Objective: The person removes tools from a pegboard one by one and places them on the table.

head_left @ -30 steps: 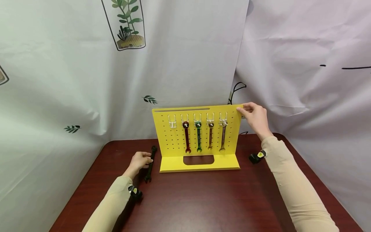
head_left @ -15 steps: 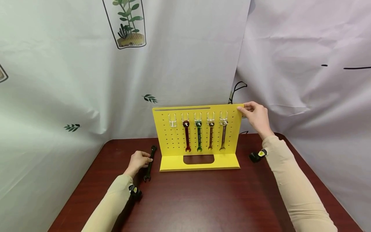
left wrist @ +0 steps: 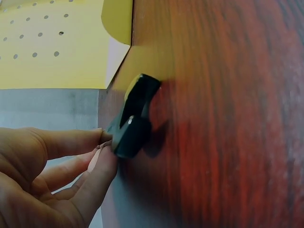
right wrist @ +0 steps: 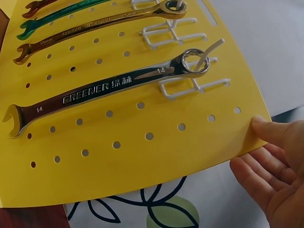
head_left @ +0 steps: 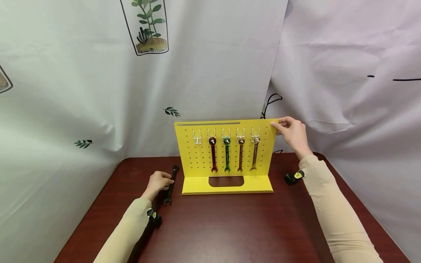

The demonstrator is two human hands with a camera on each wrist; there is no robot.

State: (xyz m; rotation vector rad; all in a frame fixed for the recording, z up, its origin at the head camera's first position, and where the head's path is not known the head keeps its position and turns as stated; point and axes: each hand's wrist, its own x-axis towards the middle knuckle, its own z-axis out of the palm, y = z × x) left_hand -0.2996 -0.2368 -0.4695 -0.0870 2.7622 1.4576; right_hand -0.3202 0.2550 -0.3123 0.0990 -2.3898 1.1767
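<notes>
My left hand point(head_left: 158, 183) pinches the shaft of a black combination wrench point(head_left: 170, 188) between thumb and fingertips, left of the pegboard. In the left wrist view the open end of the black wrench point(left wrist: 135, 118) points toward the camera, close over the table. My right hand point(head_left: 292, 132) grips the top right corner of a yellow pegboard point(head_left: 195, 160), thumb in front and fingers behind. On its white hooks hang a red wrench point(head_left: 213, 157), a green wrench point(head_left: 227, 157), a gold wrench point(head_left: 241, 157) and a silver wrench point(right wrist: 111, 90) marked 14.
The leftmost white hook point(head_left: 197, 138) on the board holds nothing. The board's foot point(head_left: 194, 186) rests on the dark red wooden table point(head_left: 213, 226). A white printed curtain point(head_left: 213, 73) hangs close behind and on both sides.
The head view shifts slightly. Both hands keep their holds, and the black wrench's lower end swings slightly to the left.
</notes>
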